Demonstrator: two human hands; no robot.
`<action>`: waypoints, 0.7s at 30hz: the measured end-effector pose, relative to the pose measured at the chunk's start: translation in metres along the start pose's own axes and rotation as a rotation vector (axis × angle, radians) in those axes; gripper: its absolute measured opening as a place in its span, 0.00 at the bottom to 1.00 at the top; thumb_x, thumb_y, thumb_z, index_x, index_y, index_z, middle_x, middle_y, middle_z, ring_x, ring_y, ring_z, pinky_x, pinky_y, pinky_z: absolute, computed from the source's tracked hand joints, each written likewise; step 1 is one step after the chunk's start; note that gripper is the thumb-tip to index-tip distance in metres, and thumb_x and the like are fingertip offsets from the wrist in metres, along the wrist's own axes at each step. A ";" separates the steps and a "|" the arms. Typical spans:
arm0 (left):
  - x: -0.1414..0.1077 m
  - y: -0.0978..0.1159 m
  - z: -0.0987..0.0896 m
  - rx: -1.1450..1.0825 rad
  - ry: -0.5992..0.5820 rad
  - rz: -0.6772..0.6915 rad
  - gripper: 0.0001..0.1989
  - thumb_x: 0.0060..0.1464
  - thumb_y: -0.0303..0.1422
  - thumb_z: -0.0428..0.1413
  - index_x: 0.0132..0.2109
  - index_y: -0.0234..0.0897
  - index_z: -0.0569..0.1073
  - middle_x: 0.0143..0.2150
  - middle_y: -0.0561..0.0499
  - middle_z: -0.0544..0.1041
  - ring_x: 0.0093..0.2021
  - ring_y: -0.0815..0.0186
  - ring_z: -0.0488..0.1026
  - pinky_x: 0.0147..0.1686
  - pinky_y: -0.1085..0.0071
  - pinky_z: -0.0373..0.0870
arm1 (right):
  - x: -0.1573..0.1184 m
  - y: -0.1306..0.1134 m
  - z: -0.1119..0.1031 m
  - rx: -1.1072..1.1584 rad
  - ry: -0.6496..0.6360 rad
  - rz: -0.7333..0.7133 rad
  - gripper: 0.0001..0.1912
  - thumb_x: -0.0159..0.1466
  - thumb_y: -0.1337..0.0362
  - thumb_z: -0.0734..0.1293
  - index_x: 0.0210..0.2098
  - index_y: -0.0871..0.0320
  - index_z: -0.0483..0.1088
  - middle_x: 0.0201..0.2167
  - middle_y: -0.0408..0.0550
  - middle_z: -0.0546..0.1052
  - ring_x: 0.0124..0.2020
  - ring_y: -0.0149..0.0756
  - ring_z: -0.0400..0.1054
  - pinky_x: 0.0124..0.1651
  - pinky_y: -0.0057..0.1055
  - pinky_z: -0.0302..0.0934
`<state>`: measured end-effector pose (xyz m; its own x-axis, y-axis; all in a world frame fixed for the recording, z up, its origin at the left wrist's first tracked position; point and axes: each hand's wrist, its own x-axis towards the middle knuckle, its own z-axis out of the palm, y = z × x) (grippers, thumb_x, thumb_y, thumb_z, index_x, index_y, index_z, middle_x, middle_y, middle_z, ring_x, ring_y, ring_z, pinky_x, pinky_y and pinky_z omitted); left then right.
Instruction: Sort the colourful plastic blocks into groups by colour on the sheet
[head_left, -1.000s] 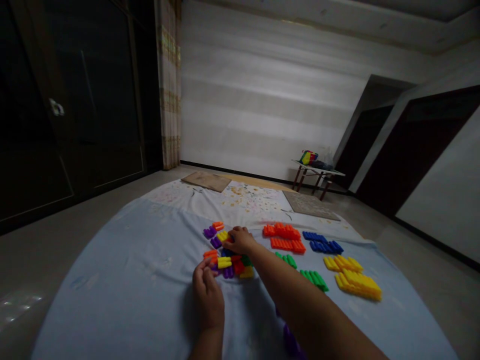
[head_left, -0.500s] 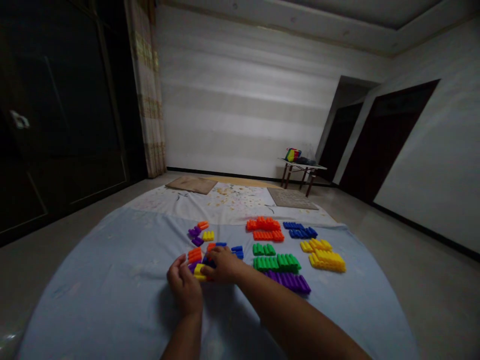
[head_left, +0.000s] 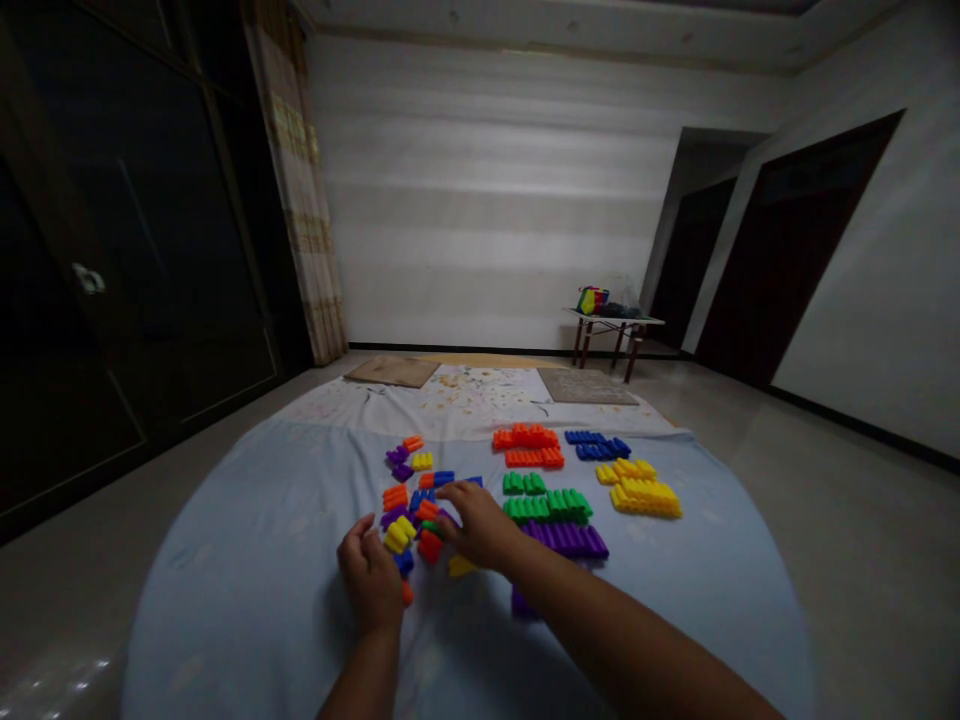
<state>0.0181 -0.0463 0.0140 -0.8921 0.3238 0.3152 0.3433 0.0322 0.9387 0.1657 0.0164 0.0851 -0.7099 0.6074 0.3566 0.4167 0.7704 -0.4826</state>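
Note:
Small ridged plastic building blocks in mixed colours lie in a loose cluster on the blue cloth between my hands. My left hand (head_left: 367, 575) rests at the cluster's left side, fingers loosely curved and apart, beside a yellow block (head_left: 400, 535) and a blue block (head_left: 403, 561). Over the right side of the cluster is my right hand (head_left: 476, 525), thumb and fingers apart. Close to its thumb are a purple block (head_left: 448, 518) and a red block (head_left: 430, 546). A yellow block (head_left: 461, 566) is partly hidden below this hand.
To the right stand colour-sorted rows of blocks: orange (head_left: 526, 437), blue (head_left: 600, 445), green (head_left: 547, 505), yellow (head_left: 645, 495) and purple (head_left: 566, 540). Two brown mats (head_left: 394, 371) lie at the table's far edge. A small side table (head_left: 615, 318) stands by the wall.
My right hand has moved right and its fingers have spread, uncovering several blocks in the cluster. My left hand has stayed nearly in place. The camera view has shifted slightly.

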 end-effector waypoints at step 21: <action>0.051 0.012 0.023 0.276 -0.221 0.133 0.20 0.51 0.37 0.41 0.46 0.34 0.68 0.45 0.44 0.73 0.47 0.61 0.70 0.46 0.66 0.67 | -0.079 0.002 0.054 0.136 0.324 -0.453 0.12 0.56 0.68 0.61 0.41 0.54 0.65 0.35 0.47 0.75 0.35 0.32 0.68 0.35 0.26 0.64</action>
<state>-0.0165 -0.0073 0.0378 -0.7598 0.5378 0.3653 0.5448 0.2200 0.8092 0.1922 -0.0406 0.0131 -0.5816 0.2672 0.7683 0.0195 0.9488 -0.3152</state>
